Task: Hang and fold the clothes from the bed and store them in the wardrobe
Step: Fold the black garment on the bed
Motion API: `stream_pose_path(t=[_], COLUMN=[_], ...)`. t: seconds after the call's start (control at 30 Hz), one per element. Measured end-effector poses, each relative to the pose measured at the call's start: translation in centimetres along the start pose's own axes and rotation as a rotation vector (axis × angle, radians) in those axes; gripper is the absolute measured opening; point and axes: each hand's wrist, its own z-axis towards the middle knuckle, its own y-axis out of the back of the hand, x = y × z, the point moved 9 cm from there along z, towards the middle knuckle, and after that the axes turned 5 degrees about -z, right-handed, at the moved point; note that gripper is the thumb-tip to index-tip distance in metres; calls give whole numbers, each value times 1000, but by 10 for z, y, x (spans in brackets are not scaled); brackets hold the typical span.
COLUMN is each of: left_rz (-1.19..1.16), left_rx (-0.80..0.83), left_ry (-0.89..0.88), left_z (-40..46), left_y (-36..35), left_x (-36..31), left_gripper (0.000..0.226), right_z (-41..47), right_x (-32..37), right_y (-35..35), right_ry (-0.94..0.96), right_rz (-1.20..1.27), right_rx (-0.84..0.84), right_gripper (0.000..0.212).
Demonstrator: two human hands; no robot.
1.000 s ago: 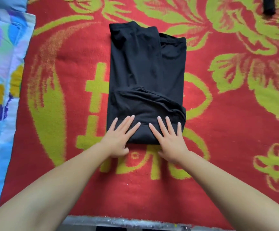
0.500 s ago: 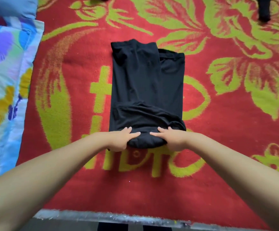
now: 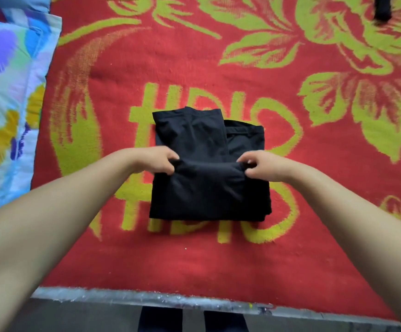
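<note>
A black garment (image 3: 204,190) lies on the red and green blanket (image 3: 170,68) that covers the bed, folded into a compact block. Its near part is doubled over the far part, and the folded edge runs across the middle. My left hand (image 3: 157,161) pinches that edge at its left end. At the right end my right hand (image 3: 261,167) pinches the same edge, thumb and fingers curled round the cloth. The far end of the garment still shows beyond my hands.
A flowered blue, yellow and white quilt (image 3: 5,104) lies along the left side. Another dark item (image 3: 382,8) sits at the top right edge. The bed's near edge (image 3: 170,299) runs along the bottom, with my dark trouser legs (image 3: 192,319) below it.
My hands went from pressing flat on the garment's near end to gripping it, then carried it away from me over the rest, halving its length.
</note>
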Motion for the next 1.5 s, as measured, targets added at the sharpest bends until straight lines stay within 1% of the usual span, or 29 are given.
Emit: stream_pose_path(t=[0.07,0.13,0.17,0.2,0.23,0.27,0.3,0.37,0.43,0.57,0.63,0.67,0.73,0.8,0.83,0.9,0.97,1.0,1.03,1.07,1.13,1.17,1.2,1.23,1.27,1.33,1.4,1.43,1.5], left_rz=[63,321,463,576,662,740,807,875,881,900,862,834,739,581,495,372,271,236,214,190,164,210,308,420,515,664,789,822,850], left_rx=[-353,-660,-752,-777,-739,-666,-578,-437,-379,-354,-313,-273,-151,-12,60,185,220,176,90,-36,-374,-554,-693,-757,-745,-574,-397,-364,-391], left_ry=[-31,-54,-130,-243,-359,-452,-481,-368,-218,-138,-122,-113,-80,-97,-131,-175,-185,-183,-185,-192,-206,-212,-231,-267,-319,-385,-322,-273,-204], left_z=[6,-5,-11,-16,-19,-19,-18,-10,-2,-1,-4,-7,-18,-34,-44,-60,-65,-60,-51,-41,-23,-19,-18,-13,-6,10,23,26,26], left_y=[28,30,19,-3,-31,-61,-87,-111,-110,-100,-98,-98,-99,-96,-92,-74,-45,-26,-3,22,71,87,93,87,69,13,-38,-53,-61], left_x=[-3,-9,-19,-29,-35,-35,-27,7,36,41,37,34,27,20,13,-2,-19,-27,-37,-46,-59,-63,-68,-74,-79,-76,-51,-35,-9], left_gripper=[25,44,54,64,72,81,89,103,108,101,98,96,89,79,75,65,53,49,46,45,45,46,49,55,62,75,85,89,95], right_z=[5,-1,-5,-8,-10,-11,-12,-12,-11,-10,-12,-15,-25,-37,-44,-54,-49,-39,-26,-12,12,18,20,20,21,24,24,23,20], right_x=[-10,-7,2,14,27,38,41,28,6,1,8,12,18,25,28,32,30,28,26,23,10,4,1,3,8,26,33,30,19], right_y=[15,12,5,-9,-29,-53,-78,-113,-123,-113,-107,-103,-94,-81,-71,-45,-17,-1,18,38,75,87,93,91,80,34,-20,-42,-64], right_ry=[-66,-104,-77,-16,65,136,174,148,90,82,85,81,85,131,153,164,140,125,112,91,-1,-47,-74,-77,-57,20,40,28,-8], right_rz=[-29,-118,-171,-224,-281,-347,-422,-561,-628,-622,-598,-585,-517,-404,-343,-201,-70,-60,-91,-134,-160,-148,-136,-141,-164,-235,-336,-385,-447], right_rx=[-267,-469,-531,-545,-516,-449,-365,-230,-183,-153,-78,-6,198,373,425,472,451,389,284,154,-139,-282,-410,-495,-515,-416,-263,-225,-258], right_gripper=[46,56,59,63,68,74,82,95,97,94,88,87,89,89,86,78,71,68,63,59,55,56,57,60,63,70,80,84,89])
